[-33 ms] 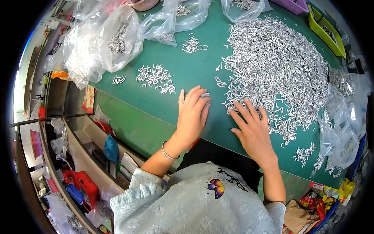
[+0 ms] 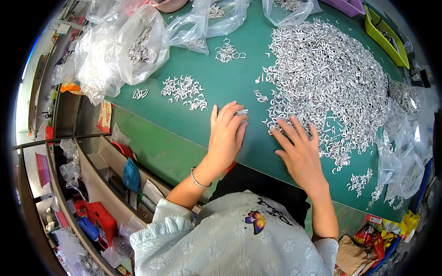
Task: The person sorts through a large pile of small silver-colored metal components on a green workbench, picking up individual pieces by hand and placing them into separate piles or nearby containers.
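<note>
We work beside a broad heap (image 2: 327, 73) of small curved silvery pieces, and from it we take our bearings. Our right hand (image 2: 297, 147) lies over the heap's near left edge, fingers well spread and thumb apart, with no piece visibly gripped. Our left hand (image 2: 225, 131) rests just left of the heap, fingers loosely bent, with a short metal bit (image 2: 242, 112) at its fingertips; whether it is pinched or merely lies there, we cannot tell. To handle these well, we would judge it best to draw a few from the heap's thin fringe with light fingertips, since hooked shapes probably tangle and a deep rake could drag many along. We would also keep the gathered pile of crescents (image 2: 183, 92), farther left of the heap, well apart from it. The green tabletop (image 2: 216, 85) runs under the heap and looks smooth, so pieces may slide. Beyond the heap's far right corner stands a yellow-green basket (image 2: 380, 42); clear bags (image 2: 400, 154) slump against its right side. Well left of the heap, below table level, shelving holds a blue bag (image 2: 131, 175) above the green floor (image 2: 152, 138).
</note>
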A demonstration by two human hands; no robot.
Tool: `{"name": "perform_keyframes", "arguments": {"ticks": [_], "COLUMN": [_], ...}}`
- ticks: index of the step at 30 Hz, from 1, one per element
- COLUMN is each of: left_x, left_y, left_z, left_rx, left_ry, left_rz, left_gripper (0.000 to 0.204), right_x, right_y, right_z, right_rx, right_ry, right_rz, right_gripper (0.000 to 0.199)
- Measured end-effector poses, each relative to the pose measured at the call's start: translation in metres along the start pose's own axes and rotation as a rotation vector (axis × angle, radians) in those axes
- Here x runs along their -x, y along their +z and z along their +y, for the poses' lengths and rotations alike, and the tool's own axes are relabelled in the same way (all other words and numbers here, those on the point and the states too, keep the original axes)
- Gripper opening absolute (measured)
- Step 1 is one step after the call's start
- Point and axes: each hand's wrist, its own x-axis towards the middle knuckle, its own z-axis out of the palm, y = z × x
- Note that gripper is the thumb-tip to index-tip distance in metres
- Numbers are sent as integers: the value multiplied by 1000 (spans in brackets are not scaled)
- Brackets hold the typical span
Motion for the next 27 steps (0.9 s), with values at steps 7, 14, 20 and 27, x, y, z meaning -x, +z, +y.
{"name": "perform_keyframes", "arguments": {"ticks": [7,14,20,27], "left_x": [-2,-18,-35,-48], "left_y": [-8,18,18,36], "left_z": [14,35,37,43], "left_rx": [27,144,150,11], "left_ry": [54,157,220,379], "left_rz": [20,-120,-86,-224], "left_gripper": [30,30,28,19], "right_x": [22,5,25,20], "right_y": [-11,-11,-20,-18], "right_z": [38,23,50,44], "right_rx": [99,-19,-13,-9], "right_ry": [143,134,188,237], "right_rz": [169,254,267,246], "right_gripper": [18,23,22,28]}}
